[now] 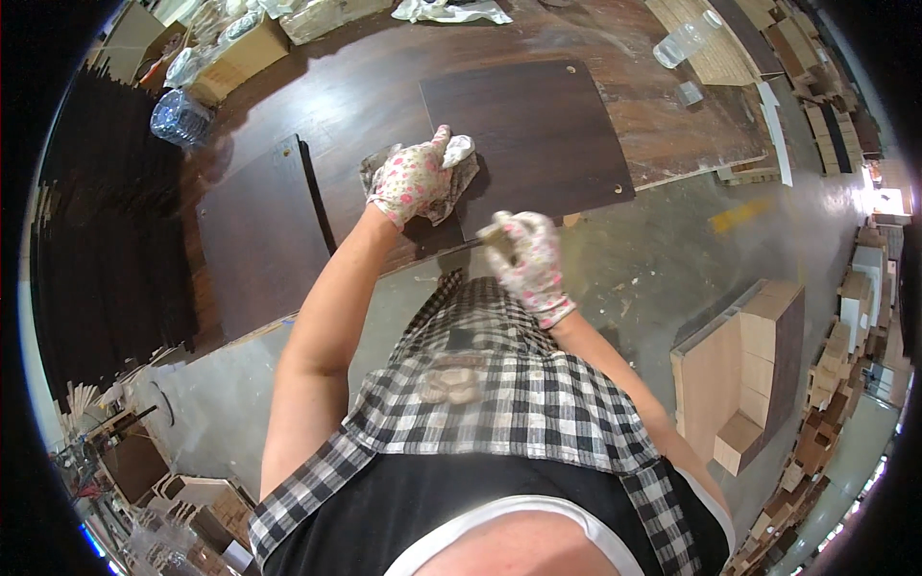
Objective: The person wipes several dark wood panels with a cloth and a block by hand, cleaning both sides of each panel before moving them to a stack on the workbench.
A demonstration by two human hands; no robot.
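Observation:
My left hand (413, 180), in a white glove with pink flowers, presses a crumpled greyish rag (446, 204) onto the table. A bunched white bit of cloth (459, 151) pokes out beside its thumb. The rag lies at the left edge of a dark brown wood panel (538, 134), which has small round fittings or holes near its right corners. Close to the panel's near edge, my right hand (530, 267), gloved alike, pinches a small tan piece (493, 233) whose kind I cannot make out. Left of my left arm lies a second dark panel (259, 235) with a narrow dark strip (315, 197) along it.
Stacked dark strips (110, 221) fill the table's left end. A blue-tinted plastic jug (181, 118) and a cardboard box (240, 67) stand at the far left. At the far right are a clear bottle (684, 40) and a small clear container (689, 93). Wooden box parts (744, 370) stand on the floor, right.

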